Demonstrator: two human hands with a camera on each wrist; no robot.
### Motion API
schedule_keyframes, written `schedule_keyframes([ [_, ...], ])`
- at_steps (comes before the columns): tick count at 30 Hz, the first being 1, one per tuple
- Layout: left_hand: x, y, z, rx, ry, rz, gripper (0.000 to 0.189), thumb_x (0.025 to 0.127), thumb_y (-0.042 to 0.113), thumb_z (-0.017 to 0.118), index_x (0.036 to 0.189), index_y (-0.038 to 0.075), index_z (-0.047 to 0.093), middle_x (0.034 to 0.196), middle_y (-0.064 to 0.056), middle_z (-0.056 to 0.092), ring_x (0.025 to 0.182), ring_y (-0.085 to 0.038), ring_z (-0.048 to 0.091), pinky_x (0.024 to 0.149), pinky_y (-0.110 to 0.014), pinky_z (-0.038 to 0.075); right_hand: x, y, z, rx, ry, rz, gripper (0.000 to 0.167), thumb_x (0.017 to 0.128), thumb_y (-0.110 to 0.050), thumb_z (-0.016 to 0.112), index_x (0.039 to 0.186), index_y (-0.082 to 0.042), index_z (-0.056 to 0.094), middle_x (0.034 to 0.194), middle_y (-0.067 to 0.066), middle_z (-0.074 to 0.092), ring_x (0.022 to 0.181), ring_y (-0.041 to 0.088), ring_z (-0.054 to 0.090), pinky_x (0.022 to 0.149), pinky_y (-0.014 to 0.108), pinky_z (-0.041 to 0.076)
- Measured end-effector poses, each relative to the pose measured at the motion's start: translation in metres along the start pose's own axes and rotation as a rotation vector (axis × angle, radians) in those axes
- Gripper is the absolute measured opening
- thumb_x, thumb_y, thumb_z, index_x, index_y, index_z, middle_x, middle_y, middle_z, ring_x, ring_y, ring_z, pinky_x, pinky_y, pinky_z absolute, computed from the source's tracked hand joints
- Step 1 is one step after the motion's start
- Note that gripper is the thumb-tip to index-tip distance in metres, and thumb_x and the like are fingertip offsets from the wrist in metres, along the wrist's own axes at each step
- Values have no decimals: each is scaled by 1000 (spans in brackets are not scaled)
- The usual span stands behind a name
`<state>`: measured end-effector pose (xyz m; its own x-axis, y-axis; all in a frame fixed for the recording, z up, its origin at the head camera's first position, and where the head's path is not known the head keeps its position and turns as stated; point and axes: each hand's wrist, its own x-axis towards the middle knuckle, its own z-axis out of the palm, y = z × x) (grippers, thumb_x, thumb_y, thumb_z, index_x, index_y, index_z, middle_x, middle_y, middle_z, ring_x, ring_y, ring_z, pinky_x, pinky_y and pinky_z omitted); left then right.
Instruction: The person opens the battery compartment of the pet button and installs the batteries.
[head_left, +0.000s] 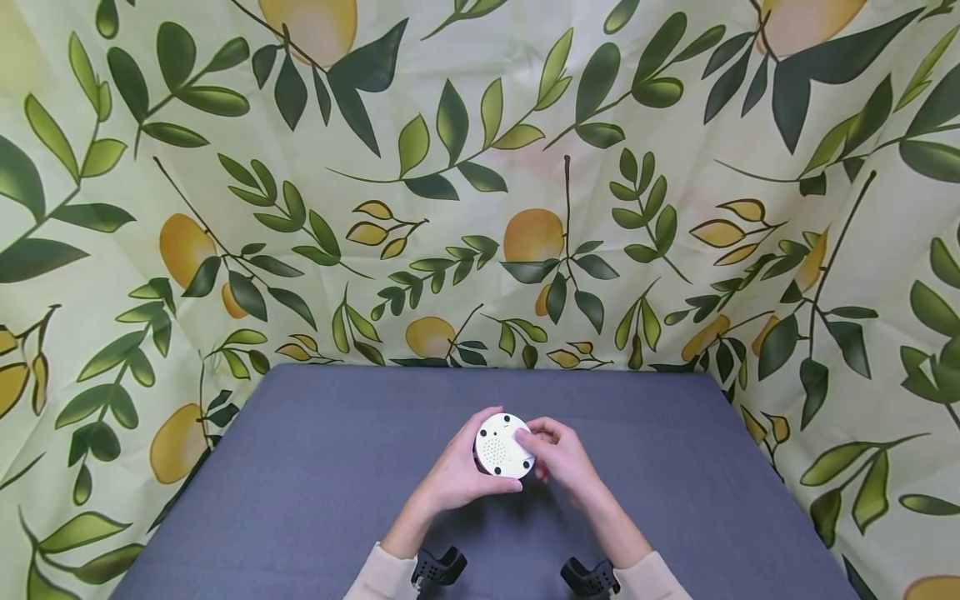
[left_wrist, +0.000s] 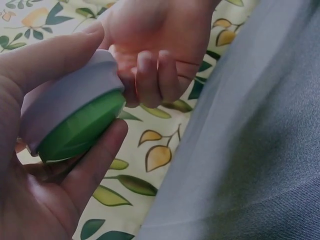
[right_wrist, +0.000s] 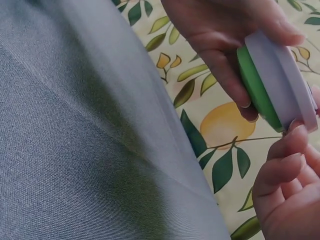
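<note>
A round white device (head_left: 495,454) is held up above the table, its flat face towards the head camera. That face carries a patch of small speaker holes and several dark round dots near the rim. Both wrist views show a green underside (left_wrist: 82,127) opposite the white casing (right_wrist: 275,77). My left hand (head_left: 459,468) grips the device round its left edge, thumb below and fingers on the far side. On the right edge, my right hand (head_left: 566,458) pinches it, thumb on the flat face and index finger curled at the rim. Its remaining fingers curl loosely.
A dark blue-grey cloth-covered table (head_left: 337,467) stretches out beneath the hands. Behind it and along both sides hangs a cream curtain (head_left: 480,208) printed with leaves and oranges. Black wrist straps (head_left: 438,568) sit by both light sleeves (head_left: 648,579).
</note>
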<state>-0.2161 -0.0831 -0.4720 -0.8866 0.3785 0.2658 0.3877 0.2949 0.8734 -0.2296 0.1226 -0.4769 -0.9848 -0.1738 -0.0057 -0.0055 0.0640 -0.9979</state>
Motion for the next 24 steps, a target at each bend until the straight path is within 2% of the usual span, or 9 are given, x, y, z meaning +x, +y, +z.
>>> schedule_keyframes([
  [5,0,1,1,-2,-3,3,102,68,35,96,152,21,40,136,3,56,119,-18,53,103,-46,38,0,2,-2,69,-61,20,36,98,-25,69,115,5,59,66,1,58,48,13,44,46,24,38],
  [11,0,1,1,-15,-11,6,101,68,27,96,152,19,40,137,2,55,119,-18,53,103,-45,38,-2,3,-2,130,-90,32,34,99,-24,67,114,4,56,61,-1,55,46,12,42,44,23,36],
  [18,-1,1,1,-40,-23,9,100,69,30,95,152,20,40,134,3,57,116,-18,54,100,-43,39,-3,4,-1,178,-84,30,31,99,-24,67,115,-2,51,59,-2,51,43,12,39,43,23,32],
  [24,0,0,3,-47,-29,14,100,70,28,95,153,19,39,134,2,57,116,-18,54,100,-42,39,-5,3,-1,151,-56,45,33,98,-22,68,118,1,55,62,-1,54,45,12,41,43,24,34],
])
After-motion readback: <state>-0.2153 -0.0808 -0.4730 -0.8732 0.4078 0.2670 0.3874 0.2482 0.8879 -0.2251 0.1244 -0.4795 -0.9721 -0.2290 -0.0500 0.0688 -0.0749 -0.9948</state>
